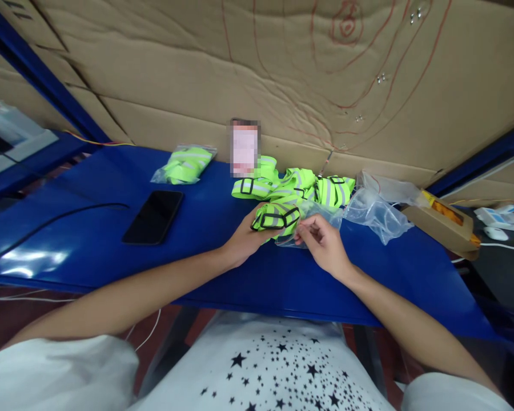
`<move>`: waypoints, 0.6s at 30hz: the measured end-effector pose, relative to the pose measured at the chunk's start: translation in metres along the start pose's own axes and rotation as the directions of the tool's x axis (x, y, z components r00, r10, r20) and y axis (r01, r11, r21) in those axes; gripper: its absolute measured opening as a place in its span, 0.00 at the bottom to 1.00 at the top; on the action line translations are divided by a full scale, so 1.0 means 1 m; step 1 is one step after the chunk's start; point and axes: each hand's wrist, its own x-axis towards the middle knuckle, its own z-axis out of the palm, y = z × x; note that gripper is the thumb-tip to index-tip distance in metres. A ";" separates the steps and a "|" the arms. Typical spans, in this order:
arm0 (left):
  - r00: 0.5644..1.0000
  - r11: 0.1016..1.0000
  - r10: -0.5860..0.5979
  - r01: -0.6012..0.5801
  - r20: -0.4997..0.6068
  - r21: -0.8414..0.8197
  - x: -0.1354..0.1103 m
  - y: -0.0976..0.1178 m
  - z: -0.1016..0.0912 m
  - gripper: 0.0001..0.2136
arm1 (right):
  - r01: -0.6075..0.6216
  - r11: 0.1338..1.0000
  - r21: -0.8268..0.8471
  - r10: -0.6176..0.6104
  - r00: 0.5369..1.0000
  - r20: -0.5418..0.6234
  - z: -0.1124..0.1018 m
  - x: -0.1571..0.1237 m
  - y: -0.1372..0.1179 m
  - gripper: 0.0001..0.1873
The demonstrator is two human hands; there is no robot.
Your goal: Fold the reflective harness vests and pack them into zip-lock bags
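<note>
A yellow-green strap bundle (282, 214) with silver stripes and black buckles (274, 221) is held in the left grip (246, 242), whose fingers are closed around it above a blue bench (223, 291). By the right grip (328, 245), thumb and fingers drawn together, the edge of a clear plastic bag (288, 241) appears to be pinched, just beside the bundle. Whether any of the bundle lies inside the bag cannot be told. If the left grip were loosened, the folds could spring apart, since no tie can be seen around them. The film could be torn if a hard buckle corner were caught on its edge. Just beyond both grips, a pile of straps (297, 182) is gathered; a loop could be snagged and dragged along. To the right of the right grip, crumpled clear bags (377, 208) could be swept aside, being light. To the left of the left grip, a black phone (153, 217) could be knocked if the left forearm were swung outward.
</note>
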 end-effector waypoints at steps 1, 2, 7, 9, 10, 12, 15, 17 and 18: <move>1.000 1.000 0.009 -0.009 0.007 0.008 0.000 -0.001 0.000 0.28 | -0.002 1.000 0.003 0.002 1.000 -0.003 0.001 0.000 -0.001 0.14; 1.000 1.000 0.014 -0.015 0.018 0.016 0.001 -0.001 0.000 0.27 | 0.001 1.000 0.007 -0.001 1.000 -0.007 0.002 0.000 -0.001 0.14; 0.984 0.960 0.120 -0.149 0.129 0.238 0.005 0.008 -0.005 0.23 | 0.058 0.998 0.012 -0.057 0.995 -0.076 -0.002 -0.002 -0.007 0.12; 0.958 0.895 0.209 -0.268 0.197 0.357 0.005 0.012 -0.009 0.22 | 0.113 0.990 -0.085 -0.121 0.988 -0.094 -0.002 -0.004 -0.010 0.11; 0.943 0.857 0.247 -0.320 0.222 0.405 0.005 0.014 -0.011 0.22 | 0.142 0.980 -0.141 -0.154 0.985 -0.080 -0.002 -0.006 -0.011 0.10; 0.923 0.798 0.302 -0.383 0.240 0.466 0.004 0.016 -0.015 0.24 | 0.181 0.960 -0.212 -0.191 0.981 -0.029 -0.001 -0.009 -0.012 0.09; 0.918 0.793 0.342 -0.396 0.199 0.462 0.003 0.017 -0.018 0.26 | 0.189 0.960 -0.208 -0.188 0.982 0.021 -0.002 -0.009 -0.013 0.09; 0.929 0.833 0.335 -0.369 0.154 0.413 0.004 0.018 -0.016 0.29 | 0.189 0.963 -0.190 -0.180 0.982 0.066 -0.004 -0.008 -0.014 0.10; 0.941 0.860 0.313 -0.338 0.129 0.382 0.004 0.018 -0.015 0.30 | 0.190 0.963 -0.189 -0.174 0.980 0.101 -0.006 -0.007 -0.015 0.11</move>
